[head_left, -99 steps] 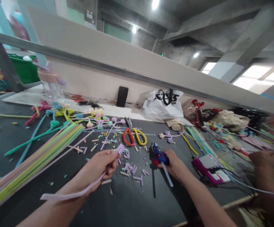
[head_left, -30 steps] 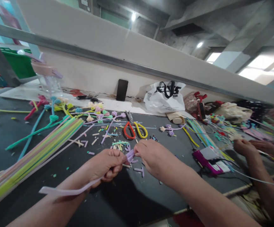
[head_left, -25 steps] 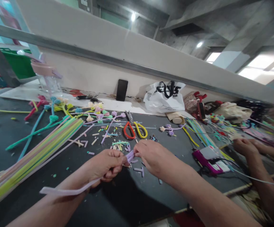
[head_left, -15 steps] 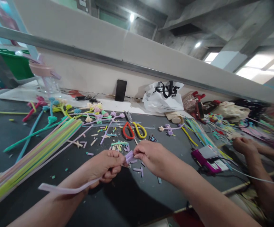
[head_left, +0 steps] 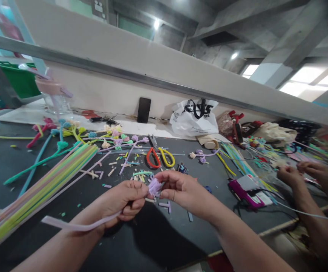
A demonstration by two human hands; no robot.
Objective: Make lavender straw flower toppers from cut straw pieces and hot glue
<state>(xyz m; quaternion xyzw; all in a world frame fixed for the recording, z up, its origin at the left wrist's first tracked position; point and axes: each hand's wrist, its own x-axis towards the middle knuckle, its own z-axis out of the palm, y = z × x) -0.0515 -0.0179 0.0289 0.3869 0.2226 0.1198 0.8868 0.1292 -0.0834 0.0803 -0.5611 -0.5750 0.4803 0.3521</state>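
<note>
Slender, pale lilac strip (head_left: 79, 227). Small, ruffled, deeper lilac cluster (head_left: 154, 187). Metal scissors (head_left: 154, 142): silver-grey blades, one handle loop red, other yellow. Long bundled stems (head_left: 43, 190): lengthwise streaks, yellow, pink, teal, lilac. Crumpled white plastic bag (head_left: 194, 124): black lettering. Flat black rectangular phone (head_left: 144, 110). Dark grey desk (head_left: 118, 249).

Phone (head_left: 144, 110): black, leaned against the white partition (head_left: 110, 81).
Carrier bag (head_left: 186, 124): white, printed in black, set to the right of the phone.
Bottle (head_left: 56, 105): clear, topped by a pink lid (head_left: 50, 86), stood on a white board (head_left: 16, 114).
Keys (head_left: 96, 119): laid between bottle and phone.
Tub (head_left: 23, 81): green, partly hidden by a grey post (head_left: 0, 78).
</note>
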